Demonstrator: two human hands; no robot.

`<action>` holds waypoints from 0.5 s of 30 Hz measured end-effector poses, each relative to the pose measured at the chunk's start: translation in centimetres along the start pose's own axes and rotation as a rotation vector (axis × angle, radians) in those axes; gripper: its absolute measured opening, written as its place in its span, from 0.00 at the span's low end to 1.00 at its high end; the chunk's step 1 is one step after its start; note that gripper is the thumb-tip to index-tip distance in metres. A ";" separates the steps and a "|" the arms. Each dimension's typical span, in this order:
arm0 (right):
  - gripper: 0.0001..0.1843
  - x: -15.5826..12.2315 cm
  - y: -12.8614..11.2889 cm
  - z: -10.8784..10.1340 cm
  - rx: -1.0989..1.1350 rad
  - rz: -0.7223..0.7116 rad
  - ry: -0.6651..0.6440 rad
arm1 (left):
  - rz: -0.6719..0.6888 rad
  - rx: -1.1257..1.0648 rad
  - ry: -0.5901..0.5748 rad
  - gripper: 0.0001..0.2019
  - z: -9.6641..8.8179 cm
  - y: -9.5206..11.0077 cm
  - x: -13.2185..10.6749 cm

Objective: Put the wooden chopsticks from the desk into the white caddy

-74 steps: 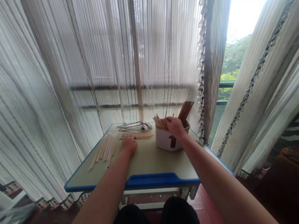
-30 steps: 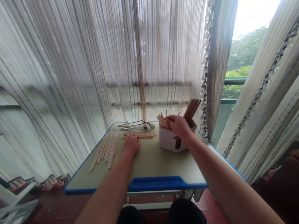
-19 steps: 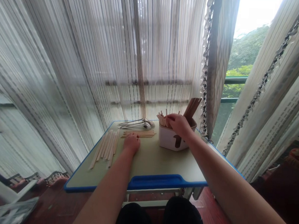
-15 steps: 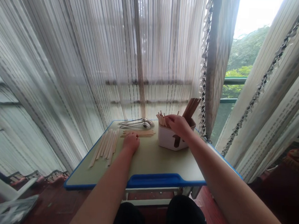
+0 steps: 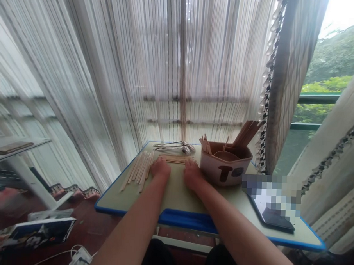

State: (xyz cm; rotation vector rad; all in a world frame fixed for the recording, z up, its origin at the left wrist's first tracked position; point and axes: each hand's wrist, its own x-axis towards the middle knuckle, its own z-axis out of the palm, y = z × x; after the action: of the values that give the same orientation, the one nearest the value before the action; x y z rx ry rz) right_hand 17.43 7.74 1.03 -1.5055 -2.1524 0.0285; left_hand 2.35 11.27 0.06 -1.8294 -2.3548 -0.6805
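Note:
A row of thin wooden chopsticks (image 5: pixel 177 159) lies crosswise near the back of the small table. My left hand (image 5: pixel 161 169) is at the row's left end, its fingers bent and closed against the sticks. At the opposite end my right hand (image 5: pixel 194 174) has its fingers closed on the stick ends; the fingertips are partly hidden. To the left lie wrapped chopsticks (image 5: pixel 139 172), loosely fanned. Several metal spoons (image 5: pixel 176 146) rest behind the row. Beside my right hand stands a pink-and-brown utensil holder (image 5: pixel 207 168), with light sticks at its left and brown chopsticks (image 5: pixel 247 132) at its right.
The pale table (image 5: pixel 180 195) has a blue rim. A dark tablet (image 5: pixel 274 220), partly blurred out, lies at its right side. Sheer curtains (image 5: pixel 121 67) hang right behind the table. On the floor at left are a printed box (image 5: pixel 40 234) and a white power strip (image 5: pixel 80 258).
My right hand has left the utensil holder and come down to the right end of the chopstick row. My left hand stays at the left end. The view has shifted, and the tablet now shows.

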 end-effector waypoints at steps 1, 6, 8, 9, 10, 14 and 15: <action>0.26 0.3 0.5 0.9 -0.017 0.001 -0.039 | 0.005 0.006 -0.003 0.18 0.1 0.0 0.0; 0.26 0.1 1.5 2.2 -0.043 -0.004 -0.117 | -0.002 0.023 -0.010 0.18 0.1 0.1 0.1; 0.23 0.0 1.4 2.0 -0.046 -0.004 -0.088 | -0.012 0.022 -0.005 0.18 0.2 0.2 0.2; 0.22 0.0 1.4 1.9 -0.052 -0.001 -0.077 | -0.006 0.019 -0.005 0.18 0.2 0.2 0.2; 0.20 0.0 1.4 1.9 -0.060 0.004 -0.072 | 0.008 0.015 -0.008 0.18 0.2 0.2 0.2; 0.16 0.0 1.5 1.4 -0.090 0.024 -0.072 | 0.054 0.003 -0.028 0.16 0.2 0.0 0.1; 0.15 -0.1 1.5 1.3 -0.096 0.035 -0.076 | 0.055 0.004 -0.031 0.16 0.1 0.0 0.0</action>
State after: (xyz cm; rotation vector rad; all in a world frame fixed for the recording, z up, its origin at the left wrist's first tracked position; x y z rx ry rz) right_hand 18.24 8.58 -0.60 -1.6200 -2.2150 -0.0055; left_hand 2.37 11.30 -0.01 -1.9094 -2.3132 -0.6457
